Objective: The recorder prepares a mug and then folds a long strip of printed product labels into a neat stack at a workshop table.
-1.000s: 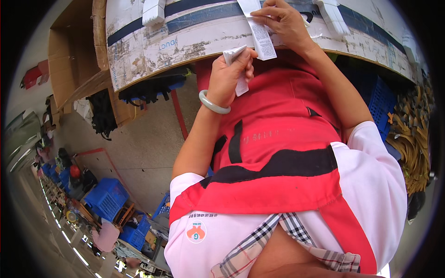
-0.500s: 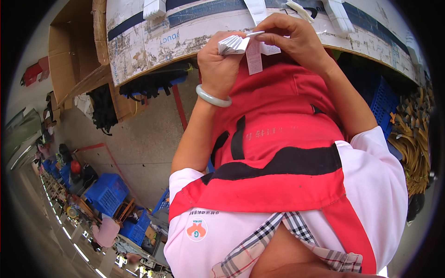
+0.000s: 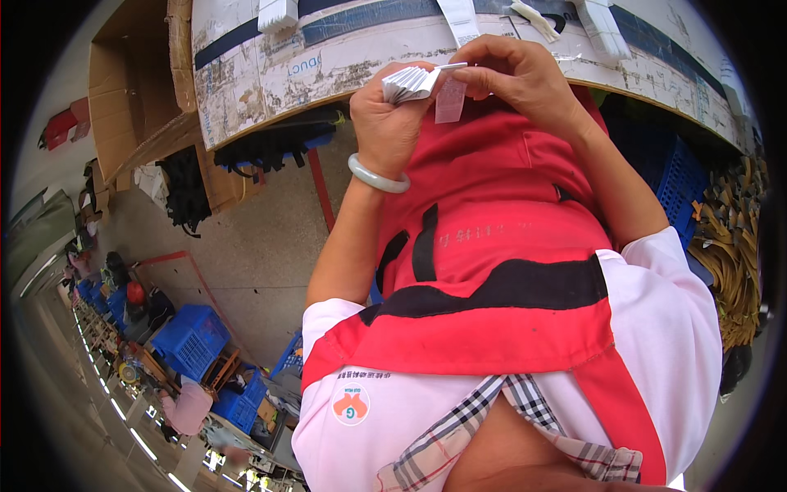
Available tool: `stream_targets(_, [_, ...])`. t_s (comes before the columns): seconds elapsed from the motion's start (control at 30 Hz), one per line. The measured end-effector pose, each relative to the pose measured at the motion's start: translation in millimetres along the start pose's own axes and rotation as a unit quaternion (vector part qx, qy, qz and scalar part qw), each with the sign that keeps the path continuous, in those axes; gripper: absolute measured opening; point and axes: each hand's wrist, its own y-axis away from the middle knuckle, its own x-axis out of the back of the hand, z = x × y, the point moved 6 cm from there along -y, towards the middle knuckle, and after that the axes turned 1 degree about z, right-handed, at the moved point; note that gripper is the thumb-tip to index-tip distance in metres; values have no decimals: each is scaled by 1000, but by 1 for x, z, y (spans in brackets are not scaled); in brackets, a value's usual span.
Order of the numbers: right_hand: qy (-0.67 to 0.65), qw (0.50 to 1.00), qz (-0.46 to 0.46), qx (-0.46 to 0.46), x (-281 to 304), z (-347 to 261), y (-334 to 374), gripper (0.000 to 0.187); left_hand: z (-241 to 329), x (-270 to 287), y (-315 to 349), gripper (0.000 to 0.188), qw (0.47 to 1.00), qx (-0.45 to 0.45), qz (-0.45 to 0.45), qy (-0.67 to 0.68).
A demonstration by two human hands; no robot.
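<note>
I'm seeing the left hand [image 3: 390,120] clamping a fanned stack of white labels [image 3: 405,85] by the table's [image 3: 258,105] front edge; the right hand [image 3: 531,86] is pinching thumb and finger together, seemingly on one label's edge; I'm judging that a loosening left grip or hard tug risks spilling the stack toward the apron [image 3: 492,215].

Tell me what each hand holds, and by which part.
Left hand: a fanned stack of folded white labels, gripped behind its fanned end. Right hand: a thin white strip, pinched at its right end.
</note>
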Motion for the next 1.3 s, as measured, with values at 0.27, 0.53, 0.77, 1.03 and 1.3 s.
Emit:
stream_targets(0.27, [50,994,19,96,1,-2,0,17,-3,-5,3,14,998,43,-16,41])
stream_targets(0.53, [-84,994,-15,-62,-23,4,12,17,-26,-23,29,51,916,274,-124,266])
stream_targets(0.77, [71,997,28,32,-24,8,26,18,-36,-25,55,29,909,281,-159,262])
stream_targets(1.03, [294,948,-114,44,-46,2,43,54,-40,-31,73,19,904,335,-96,249])
stream_targets(1.3, [307,939,-148,37,-50,0,47,59,-49,-29,79,16,900,357,-21,249])
